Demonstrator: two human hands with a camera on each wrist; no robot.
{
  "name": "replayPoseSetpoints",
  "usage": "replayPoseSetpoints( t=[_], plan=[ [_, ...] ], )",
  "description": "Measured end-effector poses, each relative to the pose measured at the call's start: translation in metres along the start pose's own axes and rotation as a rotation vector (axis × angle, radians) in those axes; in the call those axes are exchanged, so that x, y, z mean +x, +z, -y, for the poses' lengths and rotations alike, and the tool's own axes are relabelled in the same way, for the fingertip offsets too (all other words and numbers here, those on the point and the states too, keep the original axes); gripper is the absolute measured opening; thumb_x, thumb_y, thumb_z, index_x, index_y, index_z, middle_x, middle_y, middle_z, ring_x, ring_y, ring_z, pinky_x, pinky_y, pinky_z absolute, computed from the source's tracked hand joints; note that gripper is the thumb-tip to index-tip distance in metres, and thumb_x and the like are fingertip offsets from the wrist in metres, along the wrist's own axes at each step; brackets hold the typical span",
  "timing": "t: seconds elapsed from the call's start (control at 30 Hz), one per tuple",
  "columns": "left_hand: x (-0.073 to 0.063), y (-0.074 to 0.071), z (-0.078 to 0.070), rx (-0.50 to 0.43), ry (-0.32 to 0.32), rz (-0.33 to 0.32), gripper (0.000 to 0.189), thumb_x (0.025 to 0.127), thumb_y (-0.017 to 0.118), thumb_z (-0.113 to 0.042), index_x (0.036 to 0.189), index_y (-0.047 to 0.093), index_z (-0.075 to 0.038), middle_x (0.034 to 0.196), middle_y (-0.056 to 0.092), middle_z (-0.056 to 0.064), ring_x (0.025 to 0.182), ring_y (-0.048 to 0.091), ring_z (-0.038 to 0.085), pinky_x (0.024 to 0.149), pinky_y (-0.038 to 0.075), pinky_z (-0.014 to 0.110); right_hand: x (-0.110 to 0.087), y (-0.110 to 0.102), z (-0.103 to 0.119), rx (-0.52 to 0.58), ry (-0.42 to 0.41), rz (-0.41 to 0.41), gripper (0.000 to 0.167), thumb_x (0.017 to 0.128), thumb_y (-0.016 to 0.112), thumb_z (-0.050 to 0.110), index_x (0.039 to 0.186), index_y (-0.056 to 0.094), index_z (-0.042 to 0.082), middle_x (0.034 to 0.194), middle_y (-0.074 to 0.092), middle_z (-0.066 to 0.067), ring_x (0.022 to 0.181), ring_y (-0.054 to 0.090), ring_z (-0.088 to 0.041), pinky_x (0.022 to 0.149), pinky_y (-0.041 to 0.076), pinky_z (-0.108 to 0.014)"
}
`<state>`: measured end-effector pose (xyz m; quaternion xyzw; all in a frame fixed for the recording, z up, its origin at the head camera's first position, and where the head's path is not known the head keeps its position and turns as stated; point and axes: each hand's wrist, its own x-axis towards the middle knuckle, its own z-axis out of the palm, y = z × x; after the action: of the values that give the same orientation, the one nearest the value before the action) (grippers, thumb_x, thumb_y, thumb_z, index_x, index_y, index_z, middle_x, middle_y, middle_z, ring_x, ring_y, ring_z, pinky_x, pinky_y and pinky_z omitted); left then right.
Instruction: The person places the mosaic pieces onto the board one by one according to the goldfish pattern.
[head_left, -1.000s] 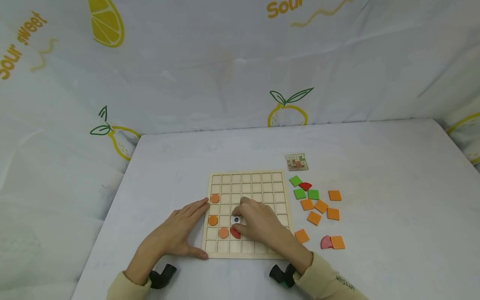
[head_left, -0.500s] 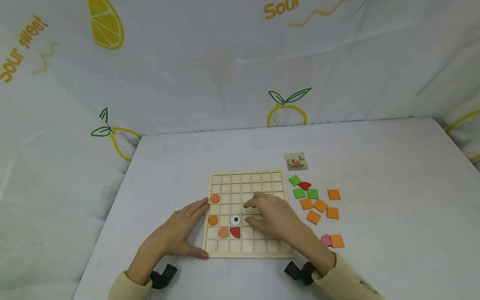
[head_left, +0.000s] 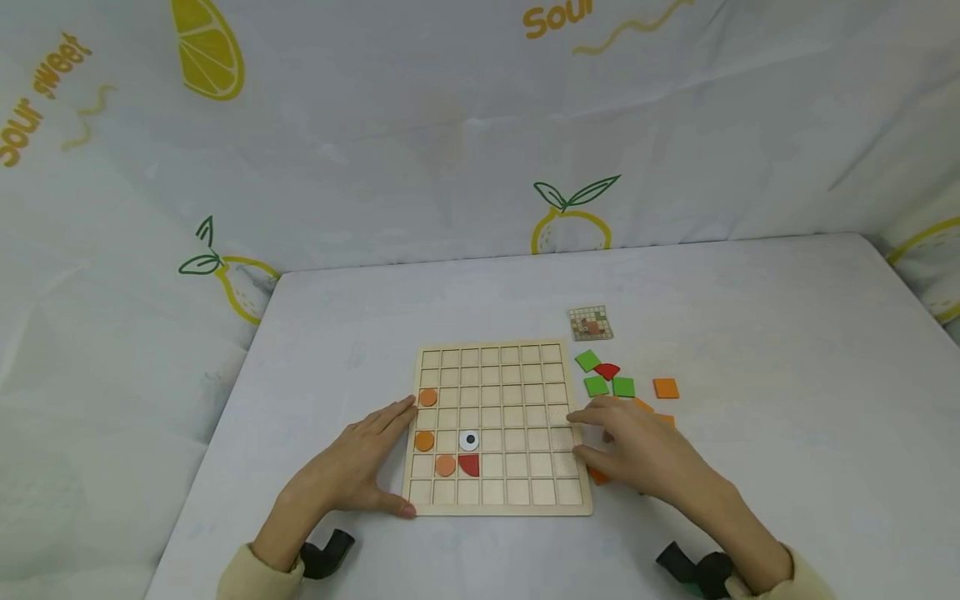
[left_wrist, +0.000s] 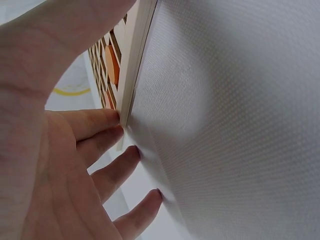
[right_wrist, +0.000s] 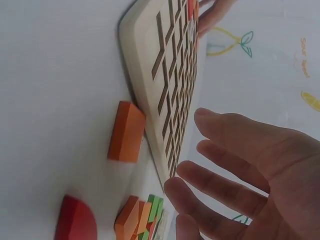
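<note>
A wooden grid board (head_left: pixel 501 511) lies on the white table. My left hand (head_left: pixel 358 461) rests at its left side with fingers spread; fingertips touch the board's edge in the left wrist view. Over the right edge of the board hovers my right hand (head_left: pixel 637 446), fingers relaxed and holding nothing. In the board's cells sit a white disc with a black dot (head_left: pixel 469 440), a red quarter-round piece (head_left: pixel 469 465) and several orange discs (head_left: pixel 424 441). An orange square tile (right_wrist: pixel 127 132) lies against the board's right side, partly hidden under the right hand in the head view.
Green square tiles (head_left: pixel 597 386), a red wedge piece (head_left: pixel 607 371) and orange squares (head_left: pixel 666 388) lie right of the board, some covered by the right hand. A small pattern card (head_left: pixel 590 323) lies behind them. A red rounded piece (right_wrist: pixel 76 220) shows in the right wrist view.
My right hand has let go of the white dotted disc, leaving it in a cell, and moved right to the board's right edge. The left hand stays in place.
</note>
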<state>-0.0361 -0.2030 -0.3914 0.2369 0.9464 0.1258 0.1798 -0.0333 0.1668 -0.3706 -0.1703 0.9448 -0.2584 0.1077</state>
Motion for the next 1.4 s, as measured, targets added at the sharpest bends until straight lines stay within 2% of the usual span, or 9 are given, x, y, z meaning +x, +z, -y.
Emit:
replayPoseSetpoints(
  t=[0.3, 0.5, 1.03, 1.4],
  plan=[
    [0.000, 0.002, 0.000, 0.006, 0.001, -0.003, 0.128, 0.061, 0.092, -0.061, 0.158, 0.034, -0.001, 0.168, 0.031, 0.015, 0.149, 0.040, 0.040, 0.111, 0.042, 0.063, -0.017, 0.002, -0.019, -0.045, -0.061, 0.020, 0.032, 0.079, 0.085, 0.015, 0.110, 0.080, 0.017, 0.097, 0.068, 0.011, 0.078, 0.048, -0.002, 0.061, 0.040, -0.018],
    [-0.001, 0.002, 0.001, 0.003, -0.004, -0.006, 0.128, 0.061, 0.092, -0.061, 0.158, 0.033, -0.002, 0.168, 0.031, 0.015, 0.149, 0.039, 0.040, 0.111, 0.043, 0.063, -0.021, 0.006, -0.024, -0.039, -0.068, 0.061, 0.034, 0.075, 0.088, 0.013, 0.108, 0.080, 0.016, 0.098, 0.066, 0.013, 0.075, 0.045, 0.000, 0.060, 0.038, -0.018],
    [-0.001, 0.002, 0.002, 0.011, 0.011, -0.018, 0.128, 0.061, 0.092, -0.062, 0.158, 0.034, -0.003, 0.167, 0.032, 0.015, 0.149, 0.041, 0.039, 0.109, 0.043, 0.063, -0.018, 0.012, -0.029, -0.022, -0.097, 0.068, 0.025, 0.074, 0.087, 0.010, 0.098, 0.082, 0.014, 0.094, 0.063, 0.012, 0.077, 0.043, -0.002, 0.061, 0.038, -0.018],
    [0.000, 0.003, 0.002, 0.005, -0.010, -0.011, 0.128, 0.060, 0.092, -0.062, 0.158, 0.034, -0.004, 0.168, 0.031, 0.014, 0.149, 0.040, 0.039, 0.111, 0.042, 0.064, -0.011, 0.008, -0.030, 0.010, -0.135, 0.048, 0.021, 0.072, 0.083, 0.006, 0.092, 0.081, 0.010, 0.082, 0.065, 0.012, 0.071, 0.045, 0.000, 0.060, 0.041, -0.017]
  ],
)
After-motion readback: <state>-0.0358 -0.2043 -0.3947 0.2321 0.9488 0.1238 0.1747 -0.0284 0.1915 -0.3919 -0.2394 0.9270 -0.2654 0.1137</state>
